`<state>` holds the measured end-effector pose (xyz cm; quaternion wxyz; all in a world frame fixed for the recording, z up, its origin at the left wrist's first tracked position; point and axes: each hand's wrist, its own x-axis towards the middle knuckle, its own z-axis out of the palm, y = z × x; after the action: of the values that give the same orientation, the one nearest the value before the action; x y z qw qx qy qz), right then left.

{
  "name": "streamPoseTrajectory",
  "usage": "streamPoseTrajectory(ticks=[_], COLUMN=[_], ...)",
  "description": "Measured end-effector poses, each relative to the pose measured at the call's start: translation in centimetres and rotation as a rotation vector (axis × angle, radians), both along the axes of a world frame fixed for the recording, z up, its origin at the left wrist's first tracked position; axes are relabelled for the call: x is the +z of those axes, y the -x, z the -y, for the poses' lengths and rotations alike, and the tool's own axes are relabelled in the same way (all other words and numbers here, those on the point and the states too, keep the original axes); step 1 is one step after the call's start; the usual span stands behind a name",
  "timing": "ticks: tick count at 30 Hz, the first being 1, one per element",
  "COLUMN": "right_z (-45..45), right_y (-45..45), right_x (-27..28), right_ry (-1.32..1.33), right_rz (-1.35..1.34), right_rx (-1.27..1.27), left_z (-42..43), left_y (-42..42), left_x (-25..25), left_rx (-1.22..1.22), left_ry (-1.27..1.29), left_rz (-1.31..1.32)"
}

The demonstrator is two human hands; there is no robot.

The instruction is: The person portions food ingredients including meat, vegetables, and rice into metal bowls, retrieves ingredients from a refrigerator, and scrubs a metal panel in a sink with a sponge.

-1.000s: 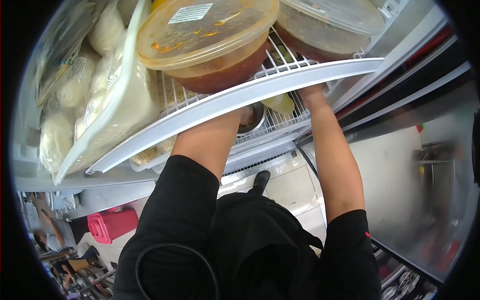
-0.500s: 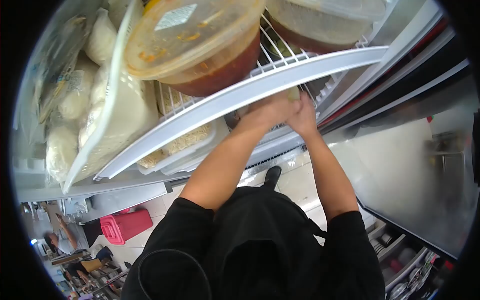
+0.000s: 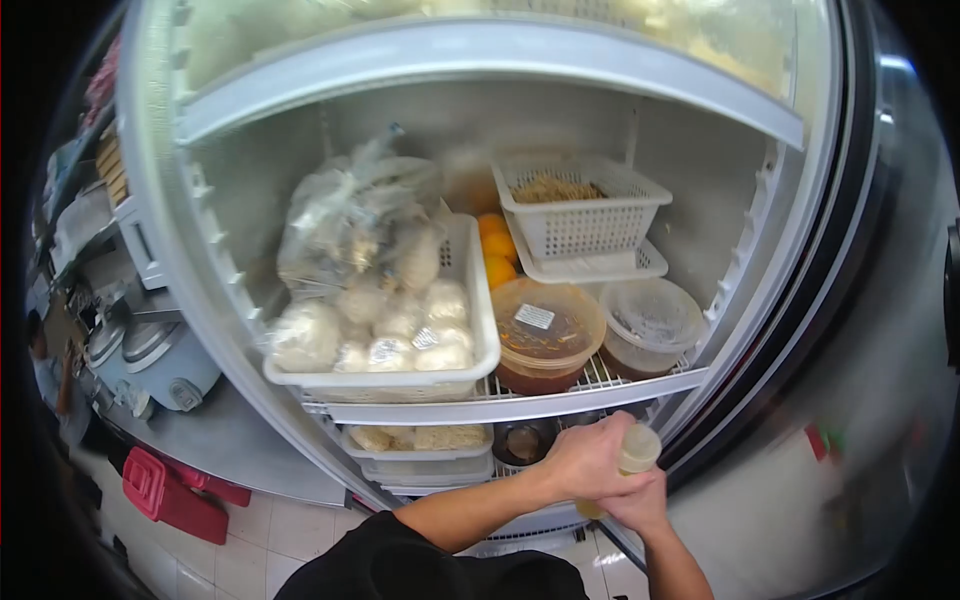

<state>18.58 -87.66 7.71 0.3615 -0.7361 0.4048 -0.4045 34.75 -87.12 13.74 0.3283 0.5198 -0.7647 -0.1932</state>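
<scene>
My left hand (image 3: 590, 462) and my right hand (image 3: 640, 500) are together at the front of an open fridge, just below the middle shelf's edge. Both are closed around a small translucent container (image 3: 640, 447) with pale yellow contents. Its round end sticks up between my fingers. A yellowish part also shows under my left hand; I cannot tell whether it belongs to the same container. My fingers hide most of it. Left of my hands, a dark round bowl (image 3: 522, 442) stands on the lower shelf.
On the middle shelf (image 3: 500, 409) are a white basket (image 3: 485, 330) of bagged white items, a tub of red-brown sauce (image 3: 548, 335), another lidded tub (image 3: 652, 328), oranges (image 3: 497, 245) and a perforated basket (image 3: 585, 228). The open fridge door (image 3: 850, 330) is at right; a red bin (image 3: 172, 495) stands left.
My view has risen and drawn back to show more of the fridge. My hands have come out from under the middle shelf, and the container now shows in them.
</scene>
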Motion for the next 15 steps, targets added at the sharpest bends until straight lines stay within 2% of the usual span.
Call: streamPoseTrajectory(ticks=[2,4,5,6,8,9,10,12,13,15], right_z=[-0.4,-1.7,-1.8,-3.2,-4.3,-4.9,-5.1,-5.2,-4.8,-4.6], right_y=[0.1,-0.3,-0.1,-0.5,-0.7,0.1,1.1,2.3,3.0,3.6], right_x=[2.8,8.9,10.4,13.8,16.3,16.7,16.9,16.1,15.1,13.5], right_ry=[-0.038,0.077,0.218,0.3,0.414,0.485,0.556,0.572,0.533,0.48], right_rz=[0.211,0.212,0.31,0.357,0.445,0.32,0.192,0.162,0.161,0.18], right_rx=[0.088,0.158,0.224,0.279,0.234,0.156,0.069,0.024,0.012,-0.044], left_z=[-1.3,-2.8,-4.2,-5.2,-5.1,-6.5,-7.0,-8.8,-10.0,-11.0], left_y=[-0.3,-0.9,-1.7,-2.3,-5.0,-6.2,-7.7,-10.3,-10.5,-10.9], left_x=[4.9,10.2,13.9,16.7,22.4,26.6,30.0,36.9,40.0,44.3], left_rx=[-0.003,-0.013,0.0,-0.023,-0.034,-0.119,-0.082,0.024,0.25,0.479], left_ry=[0.064,0.278,0.248,0.346,0.663,0.582,0.696,0.852,0.861,0.901], left_rz=[-0.034,-0.13,-0.116,-0.259,-0.293,-0.351,-0.361,-0.331,-0.327,-0.232])
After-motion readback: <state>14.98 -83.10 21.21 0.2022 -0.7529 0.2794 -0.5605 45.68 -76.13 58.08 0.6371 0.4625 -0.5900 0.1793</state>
